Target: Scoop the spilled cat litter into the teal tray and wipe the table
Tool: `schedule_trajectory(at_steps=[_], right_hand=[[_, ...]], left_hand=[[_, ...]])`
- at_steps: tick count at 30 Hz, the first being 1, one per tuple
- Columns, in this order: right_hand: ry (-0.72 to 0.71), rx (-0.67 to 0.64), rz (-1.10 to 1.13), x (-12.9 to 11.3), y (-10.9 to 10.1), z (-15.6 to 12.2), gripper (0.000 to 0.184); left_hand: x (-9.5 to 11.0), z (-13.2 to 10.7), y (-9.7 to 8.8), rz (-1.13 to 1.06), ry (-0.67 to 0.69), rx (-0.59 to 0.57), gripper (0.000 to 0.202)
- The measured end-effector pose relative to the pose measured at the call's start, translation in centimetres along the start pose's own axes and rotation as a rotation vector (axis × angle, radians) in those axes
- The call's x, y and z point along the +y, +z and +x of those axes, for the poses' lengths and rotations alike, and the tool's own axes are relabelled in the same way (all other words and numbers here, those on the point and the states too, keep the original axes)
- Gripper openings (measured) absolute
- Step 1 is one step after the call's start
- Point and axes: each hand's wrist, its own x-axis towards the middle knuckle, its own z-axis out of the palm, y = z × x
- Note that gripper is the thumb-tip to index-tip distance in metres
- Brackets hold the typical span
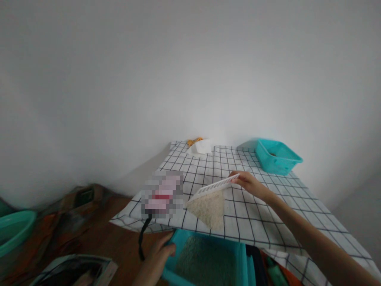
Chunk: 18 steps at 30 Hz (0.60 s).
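Right hand point(249, 184) grips rack point(212, 187) by one end; best kept steady near front edge of desk point(258, 216). Left hand point(157, 256) at rim of bin point(208, 236), can't tell if gripping.

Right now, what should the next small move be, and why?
Probably ease the right hand and its white slotted piece slightly nearer, over the near turquoise bin. The beige speckled material below that piece shows against the checked cloth, seemingly just beyond the bin's far rim, while the left hand is at the bin's left side. Whether the material is falling, I can't tell.
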Motion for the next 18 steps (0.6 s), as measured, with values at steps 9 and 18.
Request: schedule_trajectory(at_steps=[9, 18], right_hand=[[0.025, -0.038, 0.018, -1.2, -0.2, -2.4, 0.035], [0.13, 0.279, 0.014, -1.7, -0.5, -4.2, 0.036]], left_hand=[[0.8, 0.3, -0.1, 0.035, 0.002, 0.017, 0.039], [-0.5, 1.2, -0.2, 0.017, 0.025, -0.055, 0.036]])
